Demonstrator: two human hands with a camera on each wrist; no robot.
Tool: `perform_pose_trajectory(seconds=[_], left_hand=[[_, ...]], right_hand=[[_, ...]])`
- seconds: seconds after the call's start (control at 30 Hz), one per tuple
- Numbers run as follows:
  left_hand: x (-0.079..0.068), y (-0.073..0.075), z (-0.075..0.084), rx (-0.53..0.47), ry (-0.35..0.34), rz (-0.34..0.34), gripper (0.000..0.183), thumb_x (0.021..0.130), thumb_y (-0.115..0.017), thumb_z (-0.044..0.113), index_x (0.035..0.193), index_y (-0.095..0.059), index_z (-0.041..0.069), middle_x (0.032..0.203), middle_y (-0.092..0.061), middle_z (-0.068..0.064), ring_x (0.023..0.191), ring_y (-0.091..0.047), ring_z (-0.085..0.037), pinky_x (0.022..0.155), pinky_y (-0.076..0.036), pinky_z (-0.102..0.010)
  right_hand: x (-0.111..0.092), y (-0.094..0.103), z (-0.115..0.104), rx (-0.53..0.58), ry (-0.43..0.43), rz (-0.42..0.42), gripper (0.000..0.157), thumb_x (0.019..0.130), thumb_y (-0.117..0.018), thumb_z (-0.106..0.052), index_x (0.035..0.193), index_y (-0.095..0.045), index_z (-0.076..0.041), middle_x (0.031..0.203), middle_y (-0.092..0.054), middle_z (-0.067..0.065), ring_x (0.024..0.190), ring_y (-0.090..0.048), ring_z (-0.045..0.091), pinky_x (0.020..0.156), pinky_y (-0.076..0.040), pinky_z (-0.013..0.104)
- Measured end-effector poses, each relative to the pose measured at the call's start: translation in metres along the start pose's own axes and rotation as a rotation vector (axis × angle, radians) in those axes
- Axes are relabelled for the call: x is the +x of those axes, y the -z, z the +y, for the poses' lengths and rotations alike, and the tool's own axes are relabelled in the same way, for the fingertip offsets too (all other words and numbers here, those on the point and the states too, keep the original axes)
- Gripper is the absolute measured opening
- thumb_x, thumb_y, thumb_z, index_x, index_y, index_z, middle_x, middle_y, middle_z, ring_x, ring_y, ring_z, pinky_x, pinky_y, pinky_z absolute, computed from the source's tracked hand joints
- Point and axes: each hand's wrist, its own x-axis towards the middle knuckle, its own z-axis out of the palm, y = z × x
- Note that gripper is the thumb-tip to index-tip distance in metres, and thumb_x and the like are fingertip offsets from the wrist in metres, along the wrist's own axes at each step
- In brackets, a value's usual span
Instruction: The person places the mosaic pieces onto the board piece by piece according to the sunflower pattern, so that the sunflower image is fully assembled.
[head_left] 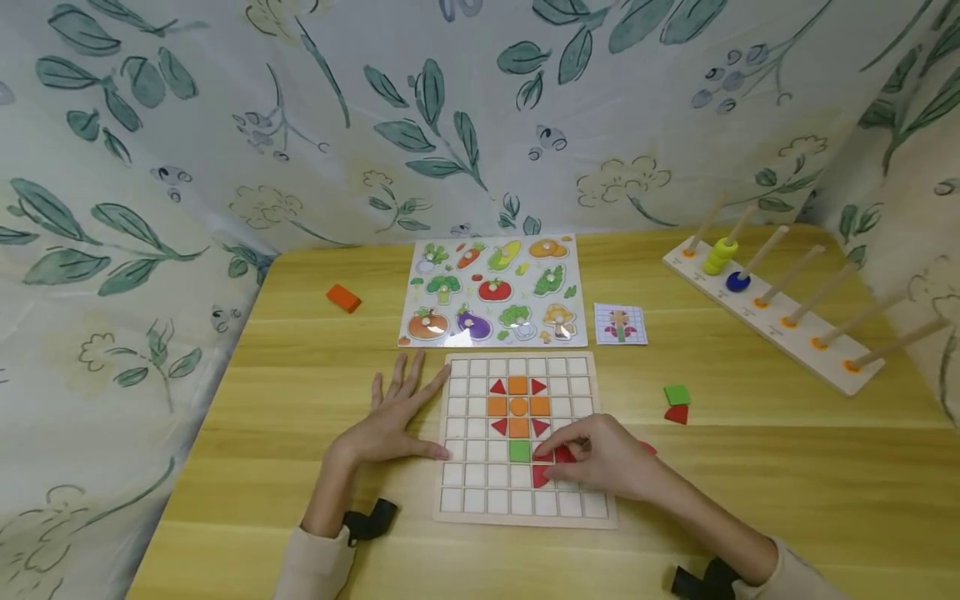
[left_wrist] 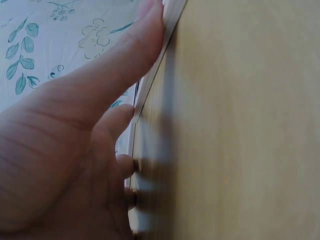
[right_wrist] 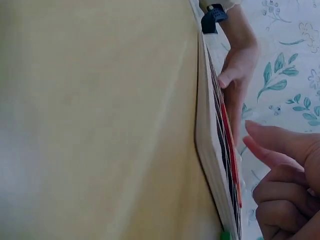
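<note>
A wooden grid board [head_left: 450, 492] lies on the table with orange, red and green pieces in its cells. My left hand [head_left: 390, 425] rests at its left edge with fingers spread, thumb and index touching the frame. My right hand [head_left: 611, 458] is over the board's lower right part, thumb and index fingertips apart beside a red piece [head_left: 540, 477] and another red piece [head_left: 564, 454]. In the right wrist view nothing shows between those fingertips, and the other fingers are curled. A green square [head_left: 519, 451] sits just left of the index fingertip. Part of the red pieces is hidden by the hand.
Behind the board lies a vegetable puzzle [head_left: 408, 300], with a small pattern card [head_left: 620, 323] beside it. A peg stand [head_left: 780, 321] with rings is at the right. A loose green square [head_left: 677, 395], a red piece [head_left: 677, 414] and an orange block [head_left: 343, 298] lie on the table.
</note>
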Motion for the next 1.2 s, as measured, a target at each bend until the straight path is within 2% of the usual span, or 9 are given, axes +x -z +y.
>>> perform_pose_trajectory(seconds=[0.1,0.27,0.43,0.57,0.77,1.03,1.2], left_hand=[[0.001,0.000,0.001,-0.006,-0.001,-0.003,0.118,0.078,-0.087,0.052,0.167,-0.015,0.027,0.173,0.021,-0.014,0.157,0.029,-0.041,0.118,0.021,-0.073],[0.003,0.000,0.003,-0.016,-0.019,-0.002,0.117,0.078,-0.087,0.051,0.167,-0.016,0.025,0.173,0.020,-0.016,0.157,0.028,-0.042,0.117,0.020,-0.074],[0.003,0.000,0.005,-0.001,-0.019,-0.006,0.117,0.079,-0.087,0.052,0.167,-0.016,0.025,0.173,0.019,-0.016,0.157,0.027,-0.042,0.118,0.020,-0.074],[0.001,0.000,0.005,0.008,-0.014,-0.007,0.117,0.079,-0.086,0.053,0.167,-0.016,0.025,0.173,0.018,-0.016,0.157,0.026,-0.043,0.118,0.019,-0.074],[0.000,0.001,0.004,0.015,-0.014,-0.005,0.116,0.079,-0.086,0.054,0.167,-0.016,0.026,0.173,0.017,-0.016,0.157,0.025,-0.044,0.118,0.019,-0.074],[-0.002,0.000,0.002,0.002,-0.012,0.007,0.116,0.078,-0.086,0.055,0.167,-0.017,0.025,0.173,0.017,-0.017,0.157,0.025,-0.044,0.117,0.019,-0.075],[-0.003,-0.002,0.001,-0.011,-0.017,0.010,0.116,0.079,-0.086,0.054,0.167,-0.016,0.024,0.173,0.018,-0.018,0.157,0.026,-0.045,0.117,0.020,-0.075]], right_hand=[[-0.004,0.022,0.001,-0.038,-0.009,0.035,0.018,0.086,-0.085,-0.021,0.103,-0.083,-0.019,0.058,-0.038,-0.008,0.054,-0.035,0.003,0.051,-0.027,0.018],[-0.017,0.071,0.012,-0.108,-0.073,0.113,0.024,0.089,-0.082,-0.022,0.112,-0.080,-0.013,0.063,-0.039,-0.005,0.055,-0.036,0.005,0.050,-0.031,0.021],[-0.034,0.120,0.039,-0.145,-0.126,0.156,0.030,0.091,-0.080,-0.021,0.118,-0.077,-0.008,0.065,-0.035,-0.005,0.056,-0.033,0.006,0.049,-0.031,0.025],[-0.042,0.145,0.066,-0.104,-0.161,0.131,0.033,0.091,-0.081,-0.022,0.119,-0.076,-0.006,0.065,-0.030,-0.006,0.057,-0.031,0.006,0.050,-0.031,0.026],[-0.043,0.155,0.086,-0.015,-0.185,0.038,0.037,0.088,-0.082,-0.017,0.119,-0.074,0.000,0.061,-0.030,-0.007,0.055,-0.029,0.004,0.048,-0.029,0.022],[-0.035,0.150,0.089,-0.050,-0.208,0.084,0.038,0.090,-0.081,-0.027,0.122,-0.074,-0.008,0.067,-0.034,-0.006,0.061,-0.035,0.006,0.053,-0.030,0.026],[-0.036,0.154,0.090,-0.051,-0.209,0.090,0.035,0.092,-0.079,-0.024,0.122,-0.074,-0.006,0.068,-0.034,-0.004,0.064,-0.035,0.009,0.054,-0.029,0.029]])
